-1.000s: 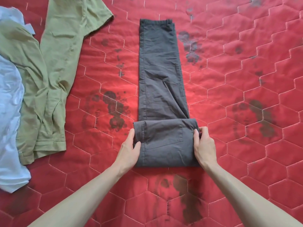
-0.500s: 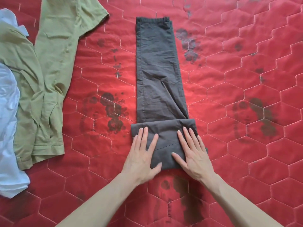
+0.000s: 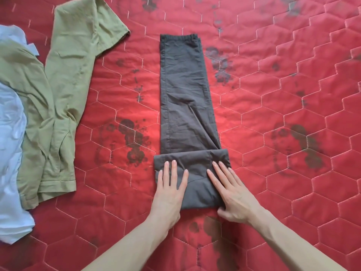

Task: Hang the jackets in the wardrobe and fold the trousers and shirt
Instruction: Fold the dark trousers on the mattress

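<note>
Two hands (image 3: pixel 201 194) hiding trousers' (image 3: pixel 185 94) fold, white garment (image 3: pixel 9 153) cropped

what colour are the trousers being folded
Dark grey cotton trousers, plain with no pattern, seen clearly in the head view.

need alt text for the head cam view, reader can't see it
Two bare hands, the left hand and right hand, press flat on the folded near end of dark grey trousers laid lengthwise on a red quilted bedspread. To the left lie an olive green shirt and a pale blue garment.
</note>
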A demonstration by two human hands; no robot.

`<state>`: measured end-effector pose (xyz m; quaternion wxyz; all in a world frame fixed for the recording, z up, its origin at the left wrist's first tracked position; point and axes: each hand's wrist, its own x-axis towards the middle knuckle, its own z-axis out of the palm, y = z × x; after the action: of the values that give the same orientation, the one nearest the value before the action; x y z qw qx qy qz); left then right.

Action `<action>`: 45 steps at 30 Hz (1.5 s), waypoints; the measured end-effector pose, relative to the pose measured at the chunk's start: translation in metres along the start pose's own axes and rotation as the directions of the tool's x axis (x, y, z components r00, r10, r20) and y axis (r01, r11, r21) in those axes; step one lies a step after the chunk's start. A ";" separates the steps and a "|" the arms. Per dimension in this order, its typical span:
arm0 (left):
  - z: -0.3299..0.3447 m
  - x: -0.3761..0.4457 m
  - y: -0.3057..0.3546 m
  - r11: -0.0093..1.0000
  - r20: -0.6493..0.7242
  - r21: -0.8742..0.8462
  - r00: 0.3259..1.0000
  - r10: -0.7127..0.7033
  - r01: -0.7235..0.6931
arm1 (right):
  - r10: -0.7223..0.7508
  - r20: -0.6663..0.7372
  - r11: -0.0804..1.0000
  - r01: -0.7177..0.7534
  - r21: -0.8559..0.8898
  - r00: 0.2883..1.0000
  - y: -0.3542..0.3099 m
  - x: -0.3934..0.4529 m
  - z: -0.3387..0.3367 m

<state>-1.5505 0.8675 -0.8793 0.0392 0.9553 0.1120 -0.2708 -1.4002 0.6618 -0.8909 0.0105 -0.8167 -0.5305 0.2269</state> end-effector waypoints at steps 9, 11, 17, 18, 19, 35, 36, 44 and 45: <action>-0.030 -0.009 -0.022 0.987 0.075 -0.124 0.991 0.109 -0.099 | 0.108 -0.177 0.993 -0.099 0.059 0.978 -0.016 -0.015 -0.008; -0.042 -0.014 -0.031 0.943 -0.005 -0.313 0.993 0.119 -0.115 | 0.118 -0.280 0.990 -0.093 0.103 0.953 -0.012 -0.021 -0.015; -0.051 -0.042 -0.060 0.722 -0.275 -0.684 0.953 -0.127 -0.101 | 0.241 -0.326 0.918 -0.107 0.381 0.914 0.000 -0.036 -0.055; -0.051 -0.044 -0.064 0.654 -0.244 -0.754 0.949 -0.199 -0.058 | 0.278 -0.306 0.878 -0.111 0.466 0.910 0.002 -0.037 -0.061; -0.051 -0.046 -0.068 0.569 -0.210 -0.822 0.943 -0.260 -0.026 | 0.316 -0.291 0.822 -0.107 0.560 0.903 0.005 -0.038 -0.067; -0.062 0.019 -0.062 0.014 0.090 -0.993 0.849 -0.521 0.114 | 0.777 -0.101 0.272 -0.186 0.944 0.622 -0.011 0.061 -0.066; -0.060 0.024 -0.063 0.014 0.103 -0.992 0.854 -0.510 0.127 | 0.785 -0.082 0.274 -0.225 0.935 0.614 -0.008 0.068 -0.063; -0.048 0.054 -0.067 0.138 0.209 -0.947 0.883 -0.420 0.290 | 0.815 0.105 0.124 -0.349 0.929 0.569 0.017 0.108 -0.054; -0.044 0.056 -0.065 0.205 0.212 -0.923 0.877 -0.432 0.324 | 0.818 0.098 0.164 -0.393 0.905 0.567 0.018 0.109 -0.052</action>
<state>-1.4970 0.9472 -0.8718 0.5144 0.7026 0.4792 -0.1100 -1.3283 0.7605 -0.8876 0.4332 -0.8607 0.0639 0.2596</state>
